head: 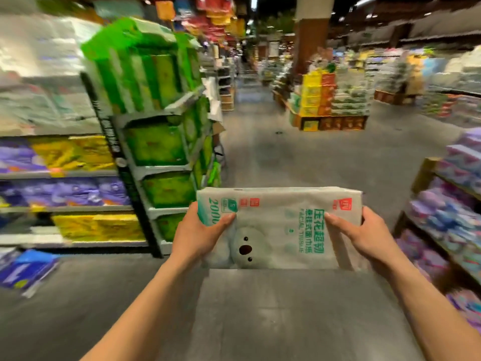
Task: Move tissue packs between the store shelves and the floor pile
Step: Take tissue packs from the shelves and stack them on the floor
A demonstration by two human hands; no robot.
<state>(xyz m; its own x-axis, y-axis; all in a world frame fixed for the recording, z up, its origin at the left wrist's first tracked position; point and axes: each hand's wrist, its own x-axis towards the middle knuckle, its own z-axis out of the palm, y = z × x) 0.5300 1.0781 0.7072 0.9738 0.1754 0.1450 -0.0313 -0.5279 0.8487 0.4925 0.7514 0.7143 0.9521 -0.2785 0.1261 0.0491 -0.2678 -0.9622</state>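
I hold a white tissue pack with green lettering and a koala picture out in front of me, above the grey floor. My left hand grips its left end, thumb on top. My right hand grips its right end the same way. The store shelves on my left carry purple, yellow and white tissue packs. The view is blurred by motion.
A green-stocked end rack stands just left of the pack. A low shelf of purple and blue packs is on the right. Blue packs lie on the floor at the left. A product island stands down the aisle.
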